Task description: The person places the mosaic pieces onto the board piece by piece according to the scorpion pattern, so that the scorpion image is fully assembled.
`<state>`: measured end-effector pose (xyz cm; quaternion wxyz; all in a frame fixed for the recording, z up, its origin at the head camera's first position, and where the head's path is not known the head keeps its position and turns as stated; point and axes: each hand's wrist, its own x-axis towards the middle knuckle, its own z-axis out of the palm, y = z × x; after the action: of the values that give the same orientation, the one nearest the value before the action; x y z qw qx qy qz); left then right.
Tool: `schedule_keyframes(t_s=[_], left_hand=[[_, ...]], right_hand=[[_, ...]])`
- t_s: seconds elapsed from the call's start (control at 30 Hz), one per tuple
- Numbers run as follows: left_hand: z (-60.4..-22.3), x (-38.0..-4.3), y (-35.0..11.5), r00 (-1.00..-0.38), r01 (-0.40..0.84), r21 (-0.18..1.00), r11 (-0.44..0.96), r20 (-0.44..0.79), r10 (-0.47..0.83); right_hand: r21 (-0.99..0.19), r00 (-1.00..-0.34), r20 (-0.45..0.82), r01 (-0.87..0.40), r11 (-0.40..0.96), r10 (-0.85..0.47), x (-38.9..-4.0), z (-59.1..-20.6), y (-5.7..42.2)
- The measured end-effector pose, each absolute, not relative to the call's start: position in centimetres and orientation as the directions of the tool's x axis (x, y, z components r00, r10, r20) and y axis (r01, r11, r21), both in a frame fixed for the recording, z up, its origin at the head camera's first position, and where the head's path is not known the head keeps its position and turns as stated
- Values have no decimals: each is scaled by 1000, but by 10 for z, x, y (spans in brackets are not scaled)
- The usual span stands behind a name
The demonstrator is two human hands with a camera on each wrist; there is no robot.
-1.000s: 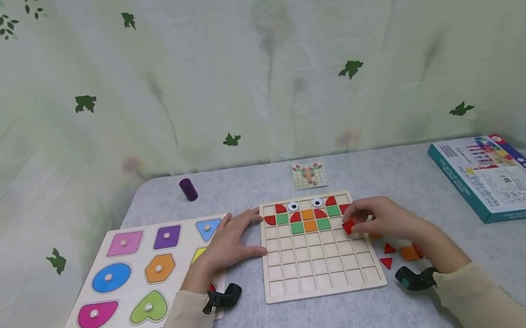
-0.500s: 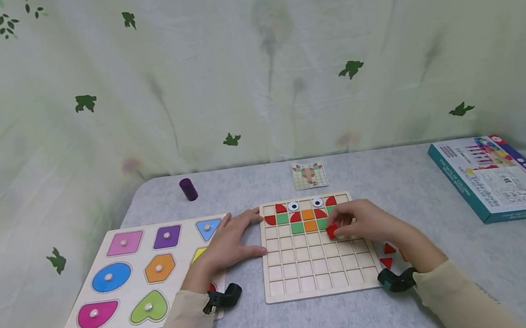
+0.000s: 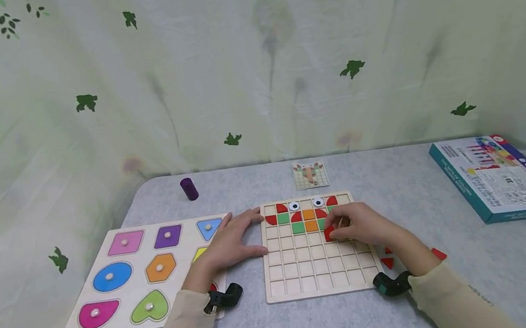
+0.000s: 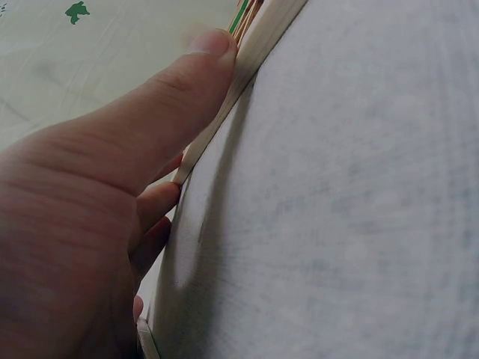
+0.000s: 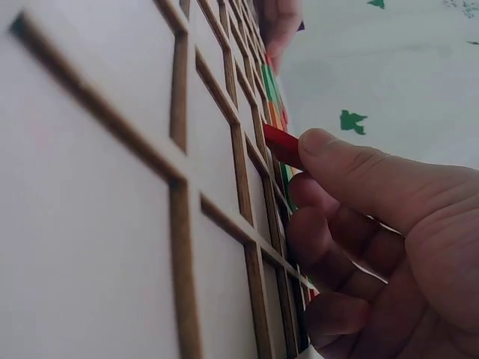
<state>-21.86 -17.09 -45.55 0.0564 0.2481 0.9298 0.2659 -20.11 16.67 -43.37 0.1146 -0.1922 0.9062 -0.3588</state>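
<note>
A wooden grid board (image 3: 286,272) lies on the table with red, green and orange tiles and two eye tiles (image 3: 293,206) in its upper rows. My right hand (image 3: 363,222) pinches a red tile (image 5: 281,142) between thumb and fingers. In the head view that tile overlaps the third row, just below a green square (image 3: 322,224); in the right wrist view it is tilted, one end at the grid's ridges. My left hand (image 3: 229,248) rests at the board's left side, fingers spread. The left wrist view shows its thumb (image 4: 179,90) and fingertips against the board's edge.
A knob puzzle board (image 3: 141,287) lies partly under the left arm. Behind the grid board is a small pattern card (image 3: 310,175), with a dark purple cylinder (image 3: 189,189) to the left. Loose red pieces (image 3: 387,263) lie beside the right wrist. A flat box (image 3: 505,179) lies at right.
My right hand has moved left with the red tile, from the board's right edge to above its third row, and lowered slightly. The left hand has stayed in place.
</note>
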Motion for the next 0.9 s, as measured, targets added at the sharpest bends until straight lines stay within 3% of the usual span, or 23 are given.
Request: schedule_keyframes(t_s=[0.9], left_hand=[[-456,-219,-172,-872,424,530,735,19,490]], right_hand=[[-652,-892,-33,-322,687,-450,-201,-437,161]])
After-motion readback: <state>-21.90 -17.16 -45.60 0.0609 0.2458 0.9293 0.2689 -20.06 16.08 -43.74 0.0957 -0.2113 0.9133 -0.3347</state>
